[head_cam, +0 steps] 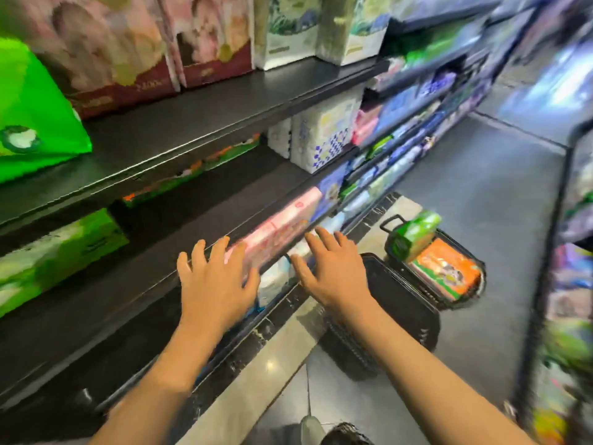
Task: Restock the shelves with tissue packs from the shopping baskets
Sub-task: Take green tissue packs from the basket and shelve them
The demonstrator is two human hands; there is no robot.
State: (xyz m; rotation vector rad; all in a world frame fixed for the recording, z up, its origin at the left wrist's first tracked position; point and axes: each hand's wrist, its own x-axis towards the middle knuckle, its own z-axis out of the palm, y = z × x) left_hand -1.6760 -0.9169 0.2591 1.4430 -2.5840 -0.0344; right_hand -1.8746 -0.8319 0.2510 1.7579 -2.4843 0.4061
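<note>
My left hand [215, 281] and my right hand [333, 268] are both stretched forward with fingers spread and hold nothing. They hover at the front edge of a dark lower shelf [134, 303], over a pink tissue pack [279, 232] lying below that edge. On the floor ahead stands a black shopping basket [455, 303] holding a green tissue pack [414, 234] and an orange pack [449, 268]. A second black basket [401, 300] stands nearer, right of my right hand; its inside looks dark. The view is blurred.
Shelves on the left carry green packs [54, 252], white patterned packs [324, 136], and pink and white bags [208, 36] higher up. A bright green bag [32, 117] sits at far left. A grey aisle floor [475, 187] runs ahead, with another shelf unit [568, 284] on the right.
</note>
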